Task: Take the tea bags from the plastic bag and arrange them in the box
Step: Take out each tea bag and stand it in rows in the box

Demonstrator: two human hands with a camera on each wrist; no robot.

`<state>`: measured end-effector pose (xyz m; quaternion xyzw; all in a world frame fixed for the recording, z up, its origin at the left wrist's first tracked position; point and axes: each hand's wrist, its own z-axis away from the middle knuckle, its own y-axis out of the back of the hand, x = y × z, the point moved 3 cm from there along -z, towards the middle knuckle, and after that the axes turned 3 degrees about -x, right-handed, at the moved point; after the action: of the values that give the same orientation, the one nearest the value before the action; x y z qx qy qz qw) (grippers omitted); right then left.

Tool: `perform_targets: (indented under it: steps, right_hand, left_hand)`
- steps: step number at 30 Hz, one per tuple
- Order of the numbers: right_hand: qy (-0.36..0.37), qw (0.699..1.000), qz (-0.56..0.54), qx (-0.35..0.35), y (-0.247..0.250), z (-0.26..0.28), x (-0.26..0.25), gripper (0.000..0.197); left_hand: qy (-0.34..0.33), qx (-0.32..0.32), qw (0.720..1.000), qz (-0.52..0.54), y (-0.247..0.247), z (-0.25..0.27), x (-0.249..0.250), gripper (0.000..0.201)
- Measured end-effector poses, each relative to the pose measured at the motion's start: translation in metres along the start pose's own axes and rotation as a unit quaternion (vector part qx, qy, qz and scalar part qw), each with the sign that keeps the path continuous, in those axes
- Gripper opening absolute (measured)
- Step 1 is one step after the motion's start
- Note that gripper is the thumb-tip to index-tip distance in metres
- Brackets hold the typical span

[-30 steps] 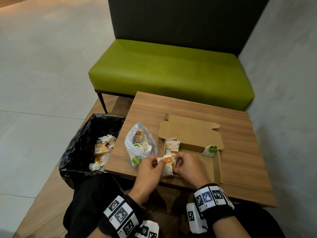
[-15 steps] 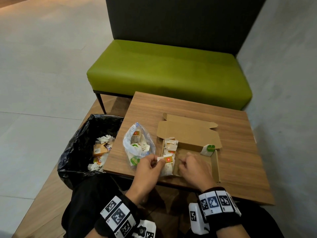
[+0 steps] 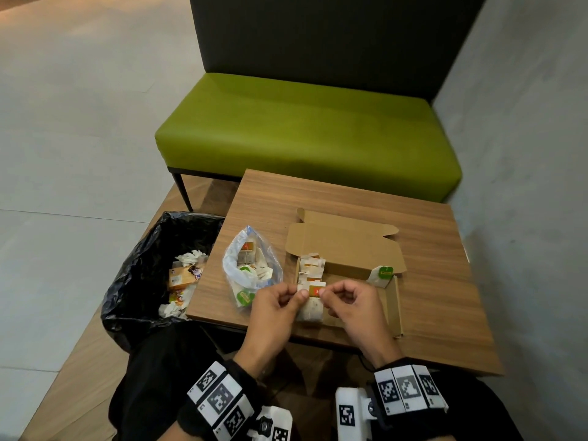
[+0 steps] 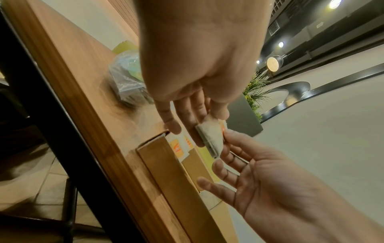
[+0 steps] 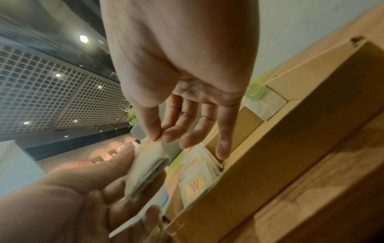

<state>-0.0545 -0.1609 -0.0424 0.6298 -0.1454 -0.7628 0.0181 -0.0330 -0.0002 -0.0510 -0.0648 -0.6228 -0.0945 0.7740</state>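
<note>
A black-lined bin stands on the floor at the far left, with crumpled tissue and small packets in it. Just right of it is the wooden bench, whose near-left part carries a clear plastic bag lying open with several tea bags inside.

The left hand is just right of the plastic bag, over the near-left corner of the box. Its thumb and fingers pinch the left side of a tea bag, whose orange tag faces up. In the left wrist view the tea bag is held clear of the box floor, between the fingertips of both hands.

The right hand pinches the right side of the same tea bag with thumb and forefinger; its other fingers are spread loosely, as the left wrist view shows.

The box is shallow brown cardboard with its lid folded back to the far side. A row of tea bags with orange tags is stacked along its left wall. At the far-right corner of the box lies a green-tagged tea bag.

Beyond the bench stands a green seat with a dark back.
</note>
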Motion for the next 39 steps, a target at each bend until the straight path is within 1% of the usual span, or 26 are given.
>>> perform_targets:
  steps: [2, 6, 8, 11, 13, 17, 18, 20, 22, 23, 25, 27, 29, 32, 33, 35, 39]
  right_hand:
    - [-0.006, 1.0, -0.004, 0.009, 0.0, 0.0, 0.003, 0.005]
    - [-0.01, 1.0, 0.002, -0.006, 0.0, 0.0, 0.005, 0.005]
    - [-0.03, 0.999, 0.008, -0.008, 0.002, -0.001, 0.007, 0.009]
    - [-0.057, 0.997, -0.004, -0.05, 0.004, 0.001, 0.006, 0.008]
    - [-0.053, 0.996, 0.005, -0.071, 0.006, 0.003, 0.002, 0.007]
    - [-0.033, 0.995, 0.045, -0.082, 0.013, 0.0, -0.004, 0.007]
    - [-0.028, 0.995, 0.057, -0.08, 0.015, -0.002, -0.005, 0.007]
    - [-0.029, 0.996, 0.066, -0.048, 0.024, -0.009, -0.005, 0.007]
    - [-0.032, 0.998, 0.057, 0.017, 0.036, -0.018, -0.003, 0.01]
    - [-0.033, 0.997, 0.056, 0.047, 0.041, -0.024, 0.0, 0.012]
    - [-0.042, 0.993, 0.074, 0.079, 0.046, -0.034, 0.006, 0.015]
    - [-0.055, 0.99, 0.098, 0.083, 0.045, -0.045, 0.016, 0.014]
    - [-0.078, 0.987, 0.12, 0.067, 0.041, -0.055, 0.026, 0.012]
    - [-0.124, 0.984, 0.125, 0.029, 0.031, -0.064, 0.037, 0.012]
    - [-0.131, 0.983, 0.127, 0.026, 0.029, -0.066, 0.039, 0.012]
    - [-0.132, 0.979, 0.151, 0.044, 0.026, -0.07, 0.042, 0.015]
    - [-0.112, 0.961, 0.23, 0.106, 0.022, -0.069, 0.04, 0.022]
  left_hand:
    - [-0.002, -0.001, 1.0, -0.007, -0.002, 0.0, 0.001, 0.012]
    - [-0.013, -0.005, 0.999, -0.031, -0.004, 0.0, 0.002, 0.011]
    - [-0.016, -0.006, 0.999, -0.033, -0.005, 0.001, 0.002, 0.012]
    - [-0.012, -0.005, 0.999, -0.045, -0.004, -0.001, 0.003, 0.013]
    - [-0.005, -0.007, 0.998, -0.055, -0.003, -0.004, 0.002, 0.013]
    - [-0.018, -0.049, 0.994, -0.1, -0.008, -0.006, 0.007, 0.015]
    - [-0.027, -0.049, 0.991, -0.118, -0.009, -0.006, 0.009, 0.015]
    - [-0.045, -0.014, 0.986, -0.162, -0.007, -0.005, 0.012, 0.016]
    - [-0.061, 0.033, 0.977, -0.203, -0.002, -0.005, 0.013, 0.015]
    - [-0.067, 0.042, 0.972, -0.221, -0.001, -0.005, 0.013, 0.014]
    - [-0.083, 0.03, 0.959, -0.27, -0.001, -0.002, 0.013, 0.011]
    - [-0.102, 0.007, 0.942, -0.321, -0.005, 0.001, 0.014, 0.009]
    - [-0.104, -0.013, 0.926, -0.364, -0.008, 0.003, 0.011, 0.011]
    - [-0.094, -0.037, 0.913, -0.395, -0.01, 0.002, 0.004, 0.016]
    - [-0.09, -0.047, 0.91, -0.401, -0.01, 0.001, 0.002, 0.017]
    - [-0.089, -0.064, 0.905, -0.411, -0.01, 0.001, 0.001, 0.016]
    - [-0.093, -0.082, 0.899, -0.421, -0.009, 0.001, -0.001, 0.012]
